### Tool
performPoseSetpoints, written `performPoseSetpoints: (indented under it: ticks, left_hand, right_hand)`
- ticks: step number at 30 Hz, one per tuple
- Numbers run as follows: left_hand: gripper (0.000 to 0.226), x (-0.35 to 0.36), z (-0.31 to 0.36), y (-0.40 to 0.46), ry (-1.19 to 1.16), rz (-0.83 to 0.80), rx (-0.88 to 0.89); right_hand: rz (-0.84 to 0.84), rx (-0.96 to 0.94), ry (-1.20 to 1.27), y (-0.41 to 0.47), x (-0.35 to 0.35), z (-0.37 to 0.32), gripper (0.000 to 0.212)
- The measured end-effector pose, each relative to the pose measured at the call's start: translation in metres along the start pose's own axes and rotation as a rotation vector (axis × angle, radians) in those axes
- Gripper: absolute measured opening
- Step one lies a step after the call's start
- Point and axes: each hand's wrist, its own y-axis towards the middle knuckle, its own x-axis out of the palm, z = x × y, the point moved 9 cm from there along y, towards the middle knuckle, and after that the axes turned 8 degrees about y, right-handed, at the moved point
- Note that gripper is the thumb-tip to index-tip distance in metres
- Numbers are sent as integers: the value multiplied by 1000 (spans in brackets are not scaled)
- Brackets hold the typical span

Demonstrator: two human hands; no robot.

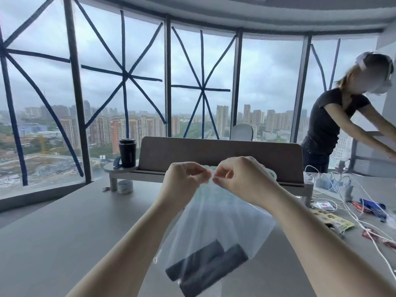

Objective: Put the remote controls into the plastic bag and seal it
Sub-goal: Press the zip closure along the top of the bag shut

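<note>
A clear plastic bag (216,221) hangs in the air above the grey table (64,228). Two dark remote controls (205,266) lie side by side, tilted, at the bag's bottom. My left hand (184,181) and my right hand (240,179) pinch the bag's top edge close together, where a thin red seal line shows between the fingertips. Whether the seal is pressed closed along its length I cannot tell.
A grey desk riser (220,155) stands behind the bag, with a black cup (127,153) on its left shelf and a tape roll (125,187) below. White cables (351,202), chargers and snack packets (334,219) clutter the table's right. A person in black bends at the far right.
</note>
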Motion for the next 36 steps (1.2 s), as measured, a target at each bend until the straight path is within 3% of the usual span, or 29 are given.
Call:
performPoseSetpoints:
  ticks: [9, 16, 22, 36]
  left_hand:
    - [14, 1, -2, 1, 89, 23, 46]
    - [22, 1, -6, -2, 112, 125, 56]
    - [17, -7, -20, -2, 58, 266, 19]
    - [15, -73, -62, 9, -17, 498, -63]
  right_hand:
    - [-30, 47, 153, 0, 9, 4, 10]
    - [-12, 69, 114, 3, 12, 2, 15]
    - [16, 56, -24, 2, 21, 4, 16]
    - [-17, -1, -152, -16, 41, 33, 17]
